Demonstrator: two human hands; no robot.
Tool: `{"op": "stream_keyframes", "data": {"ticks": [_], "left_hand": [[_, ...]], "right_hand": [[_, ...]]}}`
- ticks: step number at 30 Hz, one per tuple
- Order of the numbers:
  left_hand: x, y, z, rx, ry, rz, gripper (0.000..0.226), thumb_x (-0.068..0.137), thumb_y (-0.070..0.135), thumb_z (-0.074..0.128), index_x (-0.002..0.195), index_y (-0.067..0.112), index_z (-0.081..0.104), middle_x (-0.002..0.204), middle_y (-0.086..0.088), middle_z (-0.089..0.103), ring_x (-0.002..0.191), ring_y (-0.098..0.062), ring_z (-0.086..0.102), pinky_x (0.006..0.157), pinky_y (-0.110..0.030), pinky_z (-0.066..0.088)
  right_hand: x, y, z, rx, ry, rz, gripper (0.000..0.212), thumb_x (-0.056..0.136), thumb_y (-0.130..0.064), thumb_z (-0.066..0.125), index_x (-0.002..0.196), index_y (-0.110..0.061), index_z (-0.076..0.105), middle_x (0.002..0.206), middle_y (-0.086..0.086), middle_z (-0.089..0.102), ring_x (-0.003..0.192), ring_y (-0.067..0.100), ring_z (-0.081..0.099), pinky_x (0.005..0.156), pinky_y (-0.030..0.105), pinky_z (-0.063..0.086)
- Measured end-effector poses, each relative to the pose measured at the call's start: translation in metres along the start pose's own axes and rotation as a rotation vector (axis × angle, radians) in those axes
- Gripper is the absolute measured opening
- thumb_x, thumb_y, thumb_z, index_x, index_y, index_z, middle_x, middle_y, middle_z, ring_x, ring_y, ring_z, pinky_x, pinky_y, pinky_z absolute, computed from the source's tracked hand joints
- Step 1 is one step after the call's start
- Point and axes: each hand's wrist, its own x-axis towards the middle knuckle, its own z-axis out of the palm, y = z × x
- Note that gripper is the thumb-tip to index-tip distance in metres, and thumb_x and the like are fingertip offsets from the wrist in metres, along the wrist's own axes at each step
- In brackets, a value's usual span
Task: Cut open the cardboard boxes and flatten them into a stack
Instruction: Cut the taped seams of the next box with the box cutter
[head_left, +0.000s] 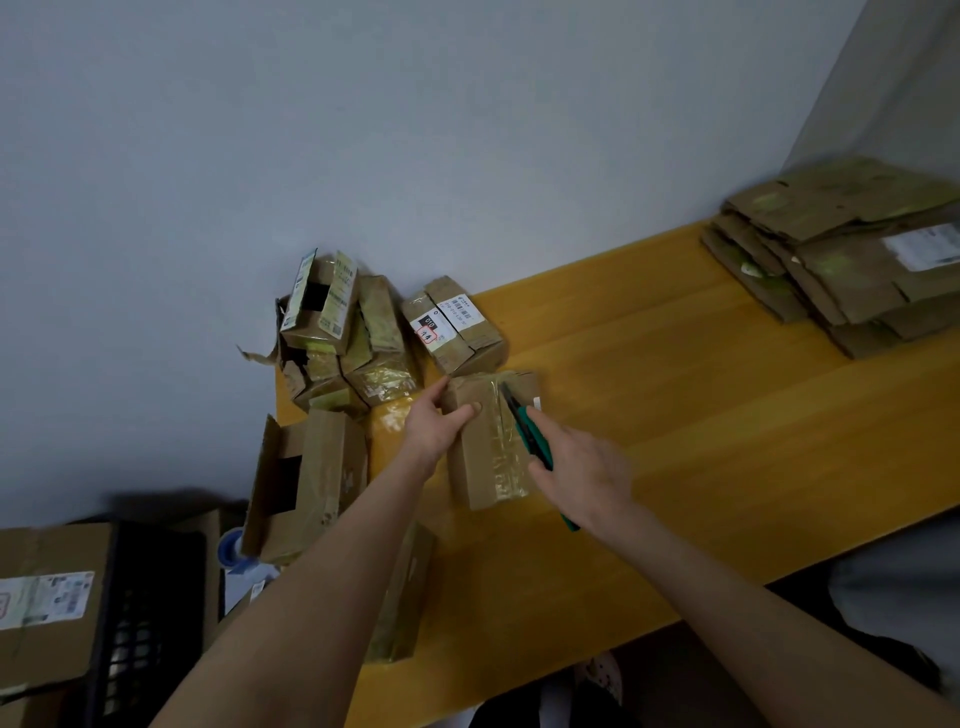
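Note:
A taped brown cardboard box (488, 457) lies on the yellow wooden table (701, 415) near its middle. My left hand (434, 423) holds the box's far left corner, thumb on top. My right hand (582, 475) grips a green utility knife (527, 434) whose dark blade rests on the tape along the box's top. A stack of flattened boxes (841, 260) sits at the table's far right. Several uncut boxes (343, 343) are heaped at the far left corner, with a labelled box (452, 325) just behind the one I hold.
An opened box (306, 483) stands at the table's left edge and another box (402, 592) lies under my left forearm. A black crate (145, 618) and a large carton (47, 608) stand on the floor at left. A grey wall is behind.

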Motion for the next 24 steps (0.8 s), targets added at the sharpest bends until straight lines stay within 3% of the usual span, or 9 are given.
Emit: {"op": "stream_keyframes", "data": {"ticks": [3,5,8,11,15,20,24], "left_hand": [[0.000,-0.001,0.000,-0.007,0.003,-0.004,0.074,0.084,0.020,0.074,0.148,0.018,0.036,0.135,-0.009,0.052,0.118,-0.024,0.055,0.094,-0.038,0.051],[0.000,0.000,0.001,-0.010,0.011,-0.006,0.074,0.084,0.021,0.074,0.147,0.017,0.037,0.134,-0.009,0.053,0.116,-0.023,0.055,0.090,-0.034,0.052],[0.000,0.000,0.003,-0.013,0.033,-0.022,0.073,0.083,0.021,0.074,0.147,0.016,0.038,0.133,-0.009,0.054,0.116,-0.024,0.056,0.096,-0.041,0.051],[0.001,-0.001,0.005,-0.021,0.059,-0.026,0.072,0.083,0.021,0.075,0.146,0.015,0.040,0.132,-0.009,0.055,0.115,-0.025,0.056,0.098,-0.044,0.050],[0.003,-0.001,0.010,-0.027,0.084,-0.024,0.069,0.083,0.021,0.074,0.144,0.016,0.042,0.131,-0.008,0.056,0.115,-0.024,0.057,0.098,-0.045,0.049],[0.011,-0.002,0.008,-0.088,0.194,-0.108,0.064,0.085,0.024,0.072,0.142,0.018,0.044,0.135,-0.010,0.054,0.118,-0.028,0.055,0.100,-0.048,0.048],[0.011,-0.002,0.008,-0.120,0.252,-0.137,0.060,0.087,0.025,0.070,0.141,0.018,0.044,0.137,-0.010,0.052,0.120,-0.029,0.054,0.101,-0.048,0.047]], "right_hand": [[0.003,-0.002,-0.004,-0.056,-0.015,-0.020,0.058,0.097,-0.040,0.043,0.150,-0.033,0.020,0.096,-0.005,0.059,0.067,0.013,0.053,0.045,0.023,0.035],[0.005,-0.004,-0.006,-0.096,-0.034,-0.021,0.058,0.097,-0.039,0.044,0.150,-0.032,0.021,0.089,-0.006,0.056,0.064,0.013,0.051,0.044,0.024,0.034],[0.010,-0.008,-0.009,-0.136,-0.058,-0.026,0.058,0.097,-0.036,0.045,0.150,-0.031,0.022,0.079,-0.006,0.048,0.058,0.012,0.045,0.043,0.024,0.031],[0.009,-0.010,-0.010,-0.187,-0.116,-0.049,0.055,0.097,-0.036,0.045,0.148,-0.031,0.027,0.089,-0.001,0.061,0.065,0.018,0.053,0.050,0.027,0.039],[0.004,-0.008,-0.007,-0.183,-0.157,-0.037,0.051,0.096,-0.039,0.048,0.144,-0.030,0.032,0.095,0.001,0.065,0.072,0.017,0.061,0.054,0.026,0.047],[0.000,0.001,-0.004,-0.196,-0.289,-0.066,0.047,0.095,-0.035,0.049,0.141,-0.033,0.037,0.107,0.005,0.065,0.084,0.021,0.064,0.059,0.028,0.048],[0.009,0.011,-0.008,-0.170,-0.320,-0.112,0.054,0.092,-0.039,0.052,0.143,-0.036,0.035,0.104,0.002,0.065,0.081,0.018,0.061,0.052,0.025,0.042]]}}
